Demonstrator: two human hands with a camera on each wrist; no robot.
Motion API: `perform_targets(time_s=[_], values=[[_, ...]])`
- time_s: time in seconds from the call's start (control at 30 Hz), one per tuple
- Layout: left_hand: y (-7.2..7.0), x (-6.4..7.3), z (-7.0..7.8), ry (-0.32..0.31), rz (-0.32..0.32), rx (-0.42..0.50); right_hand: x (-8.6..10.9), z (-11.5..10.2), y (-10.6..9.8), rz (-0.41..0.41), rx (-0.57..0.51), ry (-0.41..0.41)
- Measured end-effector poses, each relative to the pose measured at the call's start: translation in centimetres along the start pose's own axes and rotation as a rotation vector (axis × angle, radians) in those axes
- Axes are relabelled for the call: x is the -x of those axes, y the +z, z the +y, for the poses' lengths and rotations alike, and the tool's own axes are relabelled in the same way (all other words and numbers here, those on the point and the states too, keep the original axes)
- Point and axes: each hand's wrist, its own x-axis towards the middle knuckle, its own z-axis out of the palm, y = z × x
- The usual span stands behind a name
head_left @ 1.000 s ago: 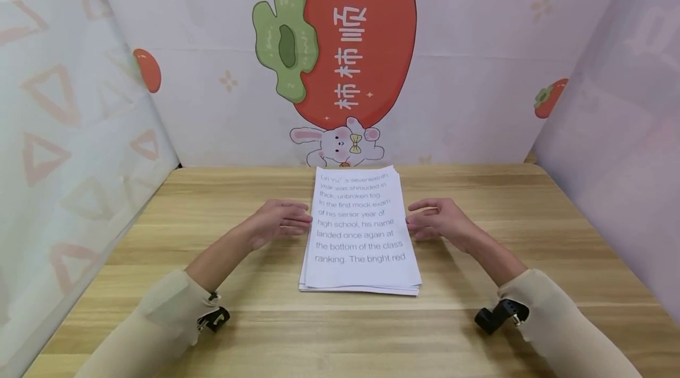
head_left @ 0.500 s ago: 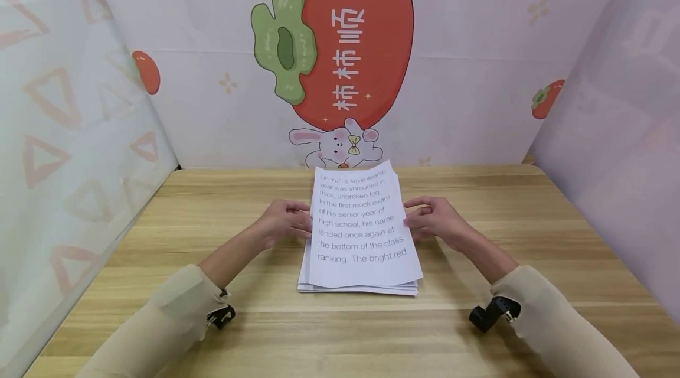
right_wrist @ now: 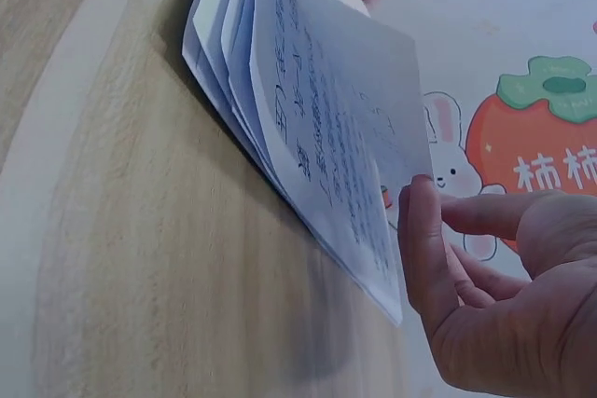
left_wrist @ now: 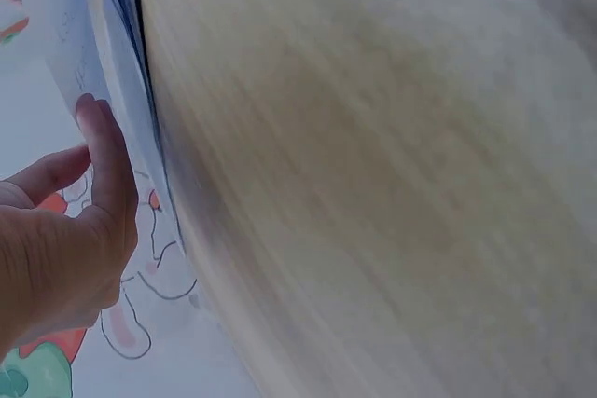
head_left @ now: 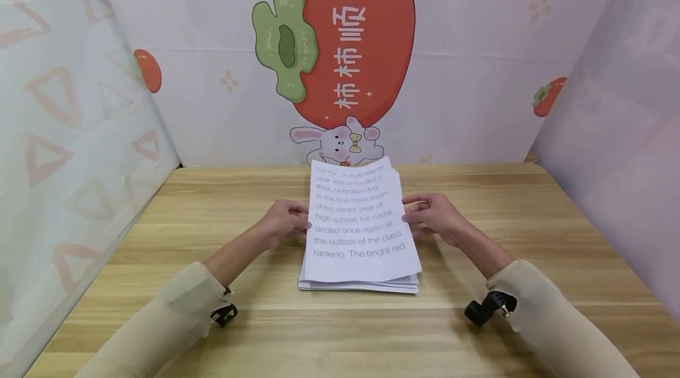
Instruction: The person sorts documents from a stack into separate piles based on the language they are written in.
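The top sheet of paper, printed with large English text, is raised a little and bowed above a stack of paper. My left hand pinches its left edge about midway along. At the right edge my right hand pinches it the same way. In the left wrist view, the left fingertips meet the paper edge. Seen in the right wrist view, the lifted sheet shows handwriting on its underside, and loose sheets fan out below it.
The stack lies on a wooden table, close to its back edge. A patterned cloth backdrop rises behind, with cloth sides left and right. Black straps with cameras sit at both wrists.
Both hands have come in to the paper's side edges and taken hold of the top sheet. That sheet has risen slightly off the stack and shifted a little toward the back.
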Motion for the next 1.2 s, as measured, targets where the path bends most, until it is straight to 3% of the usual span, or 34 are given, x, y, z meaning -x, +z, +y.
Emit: perform_targets(time_s=[0.5,0.83,1.2], values=[[-4.1,1.6,0.0,0.003,0.068,0.035,-1.7,-1.5,2.3,-0.054,-0.087,-0.018],[-5.7,2.4,0.2,0.018,0.115,0.036,-2.9,-2.2,4.2,-0.064,-0.117,-0.04],[-7.7,3.5,-0.1,0.016,0.214,0.033,-3.9,-2.7,6.8,-0.078,-0.144,-0.041]])
